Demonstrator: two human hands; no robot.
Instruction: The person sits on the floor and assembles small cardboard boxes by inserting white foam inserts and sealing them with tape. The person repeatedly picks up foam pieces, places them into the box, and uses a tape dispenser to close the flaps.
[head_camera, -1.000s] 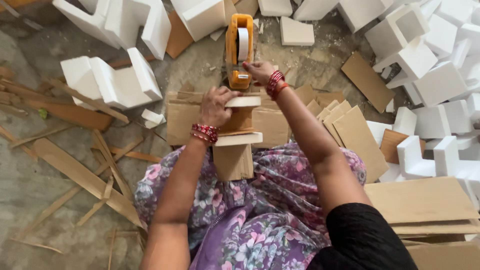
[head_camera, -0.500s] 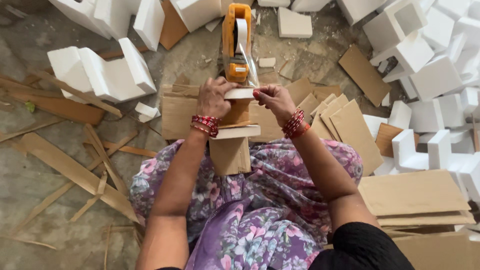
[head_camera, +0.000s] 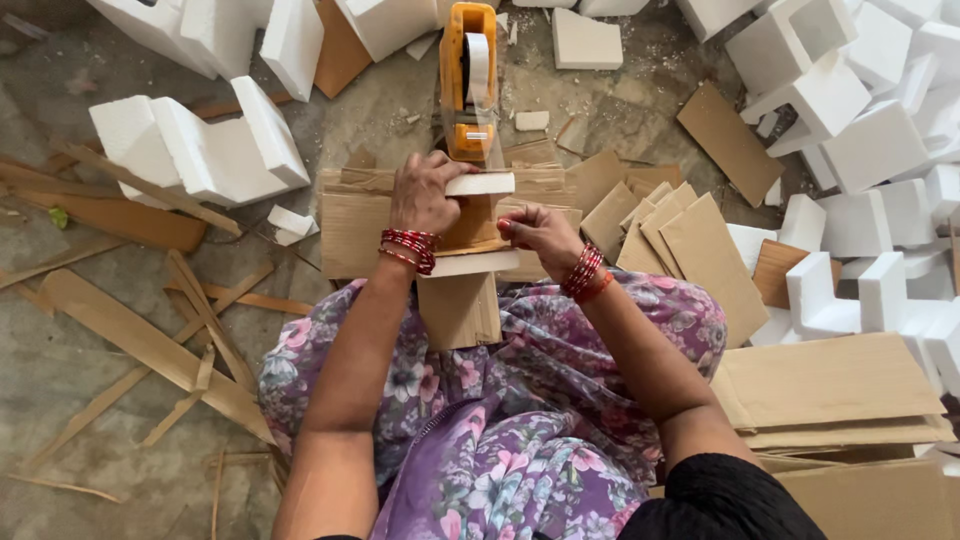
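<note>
Cardboard-wrapped foam piece (head_camera: 468, 262) on lap, over flat cardboard sheet (head_camera: 350, 225); middle hidden behind hands. Orange tape dispenser (head_camera: 468, 80) on floor beyond, tape strip hard to make out. Right hand (head_camera: 540, 232) has dropped from dispenser to piece's right edge, pinching it. Left hand (head_camera: 425, 195) stays clenched on top foam slab (head_camera: 482, 184).

- We are sitting on a dusty concrete floor (head_camera: 60, 350).
- White foam blocks (head_camera: 200, 150), cardboard sheets (head_camera: 700, 250) and cardboard strips (head_camera: 150, 345) are lying scattered across it.
</note>
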